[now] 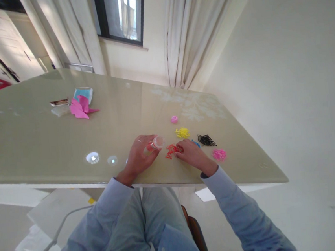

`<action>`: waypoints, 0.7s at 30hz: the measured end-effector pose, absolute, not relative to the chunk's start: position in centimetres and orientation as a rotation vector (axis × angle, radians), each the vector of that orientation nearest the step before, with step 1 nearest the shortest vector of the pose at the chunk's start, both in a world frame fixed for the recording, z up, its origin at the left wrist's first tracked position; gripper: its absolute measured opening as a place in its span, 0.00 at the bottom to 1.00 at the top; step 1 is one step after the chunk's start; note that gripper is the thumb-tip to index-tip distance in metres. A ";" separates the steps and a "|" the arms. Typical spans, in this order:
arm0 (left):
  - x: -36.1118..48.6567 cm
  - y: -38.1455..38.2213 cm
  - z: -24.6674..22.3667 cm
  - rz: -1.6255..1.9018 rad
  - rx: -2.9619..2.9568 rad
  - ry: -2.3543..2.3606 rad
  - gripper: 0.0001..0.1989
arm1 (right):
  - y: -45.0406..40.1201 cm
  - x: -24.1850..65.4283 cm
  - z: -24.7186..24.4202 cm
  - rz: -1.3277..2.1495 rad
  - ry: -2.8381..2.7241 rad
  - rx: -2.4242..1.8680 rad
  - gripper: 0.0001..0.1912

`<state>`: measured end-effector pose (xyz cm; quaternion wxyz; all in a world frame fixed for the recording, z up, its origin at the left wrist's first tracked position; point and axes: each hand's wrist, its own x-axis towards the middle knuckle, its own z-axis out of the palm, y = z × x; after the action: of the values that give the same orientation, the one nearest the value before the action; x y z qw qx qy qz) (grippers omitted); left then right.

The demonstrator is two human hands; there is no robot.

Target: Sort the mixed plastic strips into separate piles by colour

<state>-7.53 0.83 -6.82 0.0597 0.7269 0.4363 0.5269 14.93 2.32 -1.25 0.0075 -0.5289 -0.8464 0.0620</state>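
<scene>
My left hand (139, 154) is wrapped round a small clear jar (158, 142), tilted with its open mouth facing right. Some red bits show inside the jar. Just to the right, my right hand (192, 152) has its fingers pinched together at a pile of thin, short red pieces (170, 151) on the table. Its fingertips hide part of this pile. Behind that hand, blue pieces (196, 143) are partly covered. Around it lie similar piles: yellow pieces (182, 132), black pieces (206, 140) and pink pieces (219, 155). A round pink cap (174, 119) sits beyond the yellow pile.
The glossy table (54, 152) ends at a front edge just before my lap. At its far left lie a pink crumpled sheet (80, 108), a blue face mask (83, 94) and a small brown-and-white packet (59, 102). A wall (306, 88) runs along the right.
</scene>
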 end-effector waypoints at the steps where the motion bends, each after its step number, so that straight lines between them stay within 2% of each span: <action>1: -7.5 0.8 -6.9 1.590 2.201 1.323 0.17 | 2.5 14.9 -1.3 0.185 -2.657 -1.647 0.05; 21: -7.4 0.7 -6.5 1.601 2.188 1.331 0.15 | 3.6 15.1 -1.0 0.243 -2.555 -1.594 0.09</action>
<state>-7.37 0.68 -6.49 0.0606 0.7231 0.4398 0.5292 15.12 3.57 -1.02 0.0601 -0.5265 -0.8442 0.0803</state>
